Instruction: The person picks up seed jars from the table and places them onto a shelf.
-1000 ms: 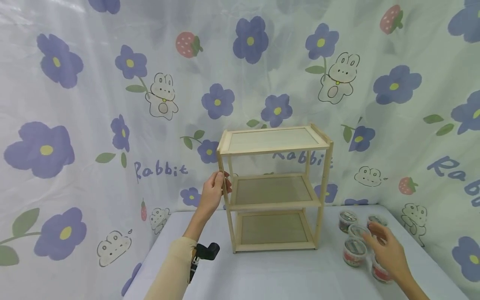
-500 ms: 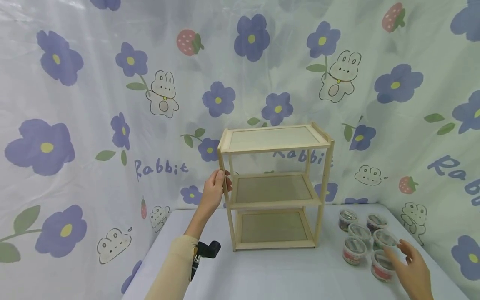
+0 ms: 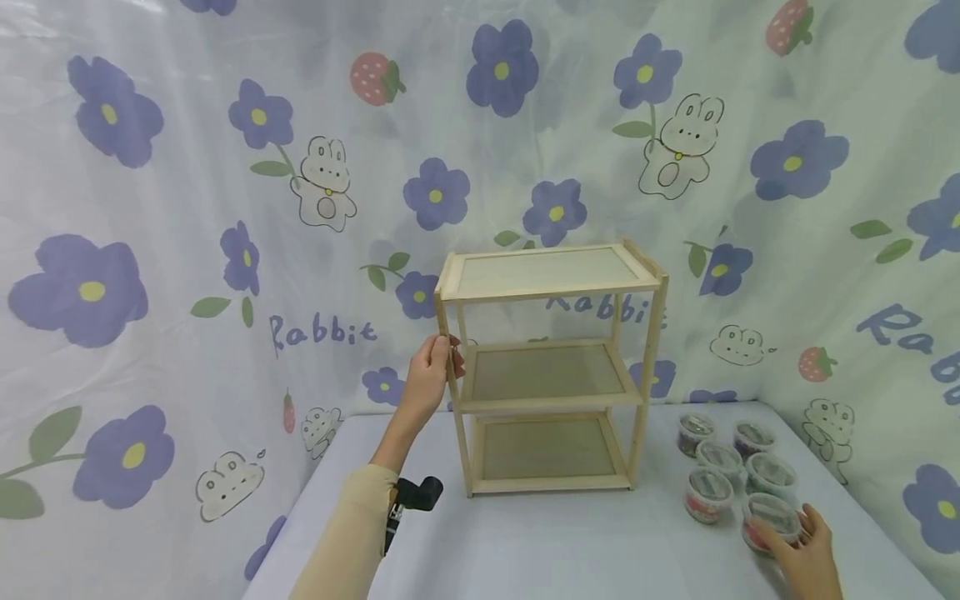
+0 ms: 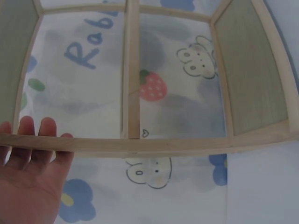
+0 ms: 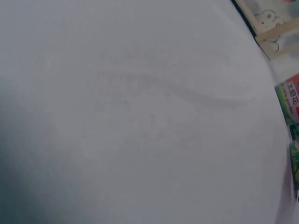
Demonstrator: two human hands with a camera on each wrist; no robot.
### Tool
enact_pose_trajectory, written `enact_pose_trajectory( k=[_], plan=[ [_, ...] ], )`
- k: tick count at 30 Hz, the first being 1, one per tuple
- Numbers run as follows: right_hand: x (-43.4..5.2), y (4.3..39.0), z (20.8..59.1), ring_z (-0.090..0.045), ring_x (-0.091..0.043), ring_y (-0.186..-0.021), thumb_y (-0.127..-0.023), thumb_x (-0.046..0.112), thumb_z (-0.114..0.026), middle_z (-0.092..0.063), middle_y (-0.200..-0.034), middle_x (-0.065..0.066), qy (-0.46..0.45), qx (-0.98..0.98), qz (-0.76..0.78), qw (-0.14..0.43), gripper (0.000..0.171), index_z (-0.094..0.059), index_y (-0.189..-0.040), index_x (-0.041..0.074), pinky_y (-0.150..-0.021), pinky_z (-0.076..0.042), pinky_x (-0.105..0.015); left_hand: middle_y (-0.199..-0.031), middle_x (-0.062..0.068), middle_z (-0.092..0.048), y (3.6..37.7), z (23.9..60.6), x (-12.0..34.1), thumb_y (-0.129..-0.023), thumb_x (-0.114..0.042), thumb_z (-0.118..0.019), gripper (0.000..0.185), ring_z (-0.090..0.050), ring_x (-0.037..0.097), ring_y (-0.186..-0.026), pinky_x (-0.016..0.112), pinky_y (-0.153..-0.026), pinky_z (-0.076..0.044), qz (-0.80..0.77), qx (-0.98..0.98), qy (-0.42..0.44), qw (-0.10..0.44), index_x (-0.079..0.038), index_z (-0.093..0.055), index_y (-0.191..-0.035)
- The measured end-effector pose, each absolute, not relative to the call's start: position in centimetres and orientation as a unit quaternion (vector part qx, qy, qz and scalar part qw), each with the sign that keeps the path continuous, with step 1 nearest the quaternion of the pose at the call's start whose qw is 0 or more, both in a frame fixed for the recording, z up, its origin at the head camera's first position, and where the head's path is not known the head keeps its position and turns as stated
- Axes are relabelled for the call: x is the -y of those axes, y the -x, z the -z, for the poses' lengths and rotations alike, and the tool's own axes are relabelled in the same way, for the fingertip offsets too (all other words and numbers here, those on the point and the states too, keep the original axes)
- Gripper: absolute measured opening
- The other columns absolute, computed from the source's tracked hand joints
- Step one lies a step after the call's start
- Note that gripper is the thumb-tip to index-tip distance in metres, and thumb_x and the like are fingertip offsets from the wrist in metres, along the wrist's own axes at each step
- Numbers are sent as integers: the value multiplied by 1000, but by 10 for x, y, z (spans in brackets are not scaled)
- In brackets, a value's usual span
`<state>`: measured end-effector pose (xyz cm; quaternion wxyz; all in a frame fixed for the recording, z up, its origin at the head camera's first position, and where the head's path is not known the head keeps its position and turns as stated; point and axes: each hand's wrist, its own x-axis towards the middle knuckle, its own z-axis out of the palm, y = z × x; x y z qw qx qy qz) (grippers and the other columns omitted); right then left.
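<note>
Since the earlier frames the right hand (image 3: pixel 806 554) has slid down and back toward the lower right corner of the head view, leaving the middle of the cluster of small tubs; the left hand (image 3: pixel 429 377) has kept its place on the rack.

The left hand grips the front left post of the wooden shelf rack (image 3: pixel 547 287), at a height between the top and middle shelves. Its fingers (image 3: pixel 448 357) curl round the post with the thumb on the near side. In the left wrist view the hand (image 4: pixel 28 172) sits at the lower left, fingertips showing just over the edge of a wooden bar, palm behind it.

The right hand lies low on the counter (image 3: pixel 570 542), at the lower right of the head view, its fingers spread and fairly straight. They touch the nearest tub (image 3: pixel 767 523), a clear-lidded cup with a red band, but do not close round it. The right wrist view shows mostly blurred white cloth, with a bit of labelled tub at its right edge.

The rack stands upright in the centre of the frame, three shelves bare. Five more tubs (image 3: pixel 708 492) stand grouped to the right of it, well apart from the rack. Flowered rabbit-print cloth (image 3: pixel 225 208) hangs behind.
</note>
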<state>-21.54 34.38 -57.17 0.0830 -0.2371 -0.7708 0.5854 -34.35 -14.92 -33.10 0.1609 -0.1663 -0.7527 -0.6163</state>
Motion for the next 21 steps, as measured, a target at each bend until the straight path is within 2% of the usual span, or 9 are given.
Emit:
enact_pose_trajectory(
  k=[1, 3, 4, 5, 7, 10, 12, 14, 21],
  plan=[
    [-343, 217, 573, -8, -56, -143, -96, 43, -61, 9, -155, -40, 238, 774, -581, 80, 107, 15, -150, -10, -111, -30, -60, -91, 21, -59, 344, 331, 149, -110, -32, -32, 39, -63, 29, -80, 36, -82, -56, 618, 752, 164, 159, -2, -56, -112],
    [-342, 218, 575, -13, -55, -141, -96, 43, -61, 7, -154, -41, 233, 785, -569, 76, 106, 13, -150, -11, -108, -33, -60, -91, 21, -59, 344, 331, 149, -110, -33, -32, 39, -63, 30, -80, 39, -83, -56, 618, 752, 163, 159, -3, -56, -112],
    [-342, 219, 577, -20, -54, -138, -96, 44, -61, 1, -154, -41, 224, 793, -561, 77, 105, 10, -150, -12, -103, -42, -52, -91, 22, -59, 345, 331, 149, -110, -33, -32, 39, -63, 31, -80, 40, -83, -56, 617, 753, 163, 159, -2, -56, -112],
    [-343, 220, 579, -35, -45, -133, -96, 43, -62, -16, -152, -38, 212, 801, -553, 87, 101, 3, -151, -12, -96, -48, -44, -91, 22, -59, 345, 331, 149, -110, -33, -32, 39, -62, 31, -80, 41, -84, -56, 617, 753, 161, 159, -3, -56, -112],
    [-344, 221, 580, -43, -40, -122, -95, 44, -64, -27, -148, -34, 206, 810, -541, 95, 100, -4, -152, -11, -79, -48, -25, -92, 24, -59, 346, 329, 149, -110, -33, -32, 39, -62, 30, -80, 42, -84, -55, 616, 754, 160, 160, -3, -57, -112],
    [-345, 221, 581, -45, -37, -119, -93, 46, -65, -33, -146, -30, 216, 809, -538, 101, 99, -7, -154, -7, -80, -47, -28, -91, 24, -58, 346, 327, 147, -110, -33, -33, 38, -61, 29, -79, 41, -83, -55, 618, 752, 162, 164, -4, -57, -111],
    [-343, 221, 580, -34, -47, -128, -93, 49, -65, -17, -153, -35, 238, 797, -547, 95, 104, -1, -155, -5, -95, -43, -43, -91, 24, -58, 346, 326, 147, -110, -33, -33, 38, -61, 29, -78, 40, -82, -55, 620, 749, 164, 165, -4, -57, -111],
    [-341, 220, 580, -28, -50, -134, -93, 50, -65, -12, -155, -35, 251, 787, -556, 95, 105, 2, -155, -3, -102, -33, -61, -90, 23, -58, 346, 326, 146, -110, -33, -33, 38, -61, 30, -78, 39, -81, -55, 620, 748, 168, 167, -4, -57, -110],
    [-337, 215, 580, -25, -52, -134, -89, 59, -64, -13, -155, -36, 295, 779, -550, 66, 111, 1, -156, -1, -106, -30, -66, -94, 33, -57, 345, 328, 148, -110, -29, -31, 38, -59, 46, -84, 49, -83, -52, 624, 748, 166, 157, 0, -55, -113]
  ],
)
